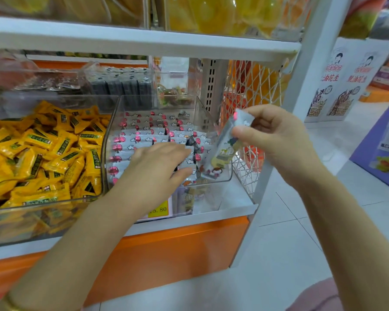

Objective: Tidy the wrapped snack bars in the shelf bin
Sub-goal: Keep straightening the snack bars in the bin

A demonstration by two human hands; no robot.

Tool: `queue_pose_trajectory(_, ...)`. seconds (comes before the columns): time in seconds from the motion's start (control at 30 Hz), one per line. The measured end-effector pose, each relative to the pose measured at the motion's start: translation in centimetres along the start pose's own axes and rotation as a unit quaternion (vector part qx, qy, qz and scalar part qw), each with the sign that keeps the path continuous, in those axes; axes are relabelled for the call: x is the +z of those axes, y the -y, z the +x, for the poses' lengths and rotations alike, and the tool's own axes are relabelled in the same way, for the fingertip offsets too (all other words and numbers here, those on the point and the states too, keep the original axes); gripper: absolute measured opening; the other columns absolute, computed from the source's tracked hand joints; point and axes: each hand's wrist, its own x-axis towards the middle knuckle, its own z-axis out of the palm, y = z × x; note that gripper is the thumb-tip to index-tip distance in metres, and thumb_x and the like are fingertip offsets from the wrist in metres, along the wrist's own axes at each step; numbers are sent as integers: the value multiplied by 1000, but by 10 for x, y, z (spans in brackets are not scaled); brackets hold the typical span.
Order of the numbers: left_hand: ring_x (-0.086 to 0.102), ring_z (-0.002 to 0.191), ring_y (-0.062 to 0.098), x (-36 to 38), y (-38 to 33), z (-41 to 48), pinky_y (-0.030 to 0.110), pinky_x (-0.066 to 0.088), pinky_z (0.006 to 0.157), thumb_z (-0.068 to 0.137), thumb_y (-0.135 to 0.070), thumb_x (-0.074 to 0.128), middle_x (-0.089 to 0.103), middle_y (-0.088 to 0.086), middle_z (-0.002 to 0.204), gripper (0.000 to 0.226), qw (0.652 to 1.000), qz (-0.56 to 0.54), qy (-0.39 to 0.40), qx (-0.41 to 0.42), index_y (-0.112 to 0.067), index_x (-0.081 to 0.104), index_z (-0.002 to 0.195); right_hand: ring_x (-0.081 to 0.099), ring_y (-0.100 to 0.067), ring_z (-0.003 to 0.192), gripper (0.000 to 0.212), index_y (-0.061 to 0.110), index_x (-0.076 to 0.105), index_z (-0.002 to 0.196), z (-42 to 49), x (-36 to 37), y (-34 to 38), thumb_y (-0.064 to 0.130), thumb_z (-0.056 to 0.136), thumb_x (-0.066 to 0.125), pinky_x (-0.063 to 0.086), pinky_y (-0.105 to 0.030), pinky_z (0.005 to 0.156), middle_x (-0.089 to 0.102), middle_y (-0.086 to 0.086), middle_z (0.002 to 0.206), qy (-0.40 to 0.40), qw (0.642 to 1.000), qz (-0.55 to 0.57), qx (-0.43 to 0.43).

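**Inspector:** State the location of the snack bars.

**Operator:** The snack bars (144, 136) lie in overlapping rows inside the clear shelf bin (109, 140). Their wrappers are silver, with pink marks at the left ends. The bin stands at the right end of the white shelf (234, 198), just beside a wider bin of yellow packets (43, 149).

**Inspector:** State the condition of the left hand.

**Operator:** The left hand (157, 162) reaches over the front wall of the bin, palm down. Its fingers (180, 151) are straight and close together. They lie flat on the front rows of bars and grip nothing.

**Inspector:** And the right hand?

**Operator:** The right hand (276, 135) is raised at the right wall of the bin. Its thumb and fingers (245, 133) pinch one held bar (225, 147) near its upper end. The bar hangs tilted, with its lower end at the front right corner of the bin. Whether that end touches the wall or the bars below cannot be determined.

**Inspector:** List the adjacent items.

**Operator:** A white wire mesh panel (252, 86) closes the right side of the shelf. Dark bars (121, 85) stand upright in a clear bin behind. A yellow price label (158, 209) sits below the shelf bin, partly hidden by the left forearm.
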Motion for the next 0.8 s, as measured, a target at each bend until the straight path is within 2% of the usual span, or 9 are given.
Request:
queue_pose_trajectory(0.1,43,122,15,3,1,0,38,27,100,95,-37,43,56,-6,127,34,1000,-10,-4,3,-26,55,125,60,-5,71,20,15,66,90,-1,12,-1,18,73,77,50,-19,69,64,6,83,43,988,-144,-22)
queue_pose_trajectory(0.23,47,118,15,3,2,3,40,31,102,95,-37,42,59,-7,122,33,1000,-23,1,-6,-26,56,122,51,-2,71,33,15,66,98,-4,28,-6,31,73,77,39,-8,69,55,11,85,85,950,-290,-84)
queue_pose_trajectory(0.3,48,115,15,3,2,3,39,32,101,95,-36,41,60,-6,119,31,999,-33,2,-8,-25,59,118,51,-7,81,37,14,68,102,-5,34,-10,37,74,75,36,-14,76,62,6,91,100,931,-336,-102)
queue_pose_trajectory(0.37,49,113,16,2,2,2,39,32,101,96,-33,39,61,-4,116,30,999,-43,-1,-7,-23,61,115,41,-8,90,32,22,69,100,-7,37,-14,43,76,71,30,-28,81,62,14,90,128,906,-387,-110)
queue_pose_trajectory(0.47,49,115,16,1,2,1,37,31,101,97,-30,38,61,-4,119,32,999,-47,-3,-7,-22,61,117,25,-4,89,18,30,70,99,-8,37,-16,39,86,62,16,-29,72,41,27,72,182,869,-442,-124)
queue_pose_trajectory(0.53,48,116,15,1,3,0,36,29,101,98,-29,37,60,-5,121,32,999,-46,-3,-7,-23,60,119,25,-5,89,18,28,71,101,-8,34,-16,28,88,59,22,-31,76,50,26,77,191,867,-441,-130)
queue_pose_trajectory(0.6,49,115,16,1,3,0,35,29,101,98,-28,38,61,-4,119,31,999,-46,-5,-6,-22,60,118,31,-9,90,22,23,73,98,-6,33,-15,17,85,57,32,-37,82,66,14,91,184,882,-414,-126)
queue_pose_trajectory(0.67,50,112,17,0,3,0,36,30,101,97,-27,38,62,-3,116,30,999,-50,-8,-6,-20,62,115,40,-16,92,28,21,75,96,-2,33,-14,8,84,54,36,-38,84,69,6,95,165,900,-385,-123)
queue_pose_trajectory(0.8,51,109,18,-2,3,1,39,33,101,97,-26,39,63,-2,113,28,998,-63,-11,-8,-18,61,112,43,-18,96,30,18,74,96,9,35,-15,-1,85,53,31,-24,79,68,1,96,103,906,-387,-136)
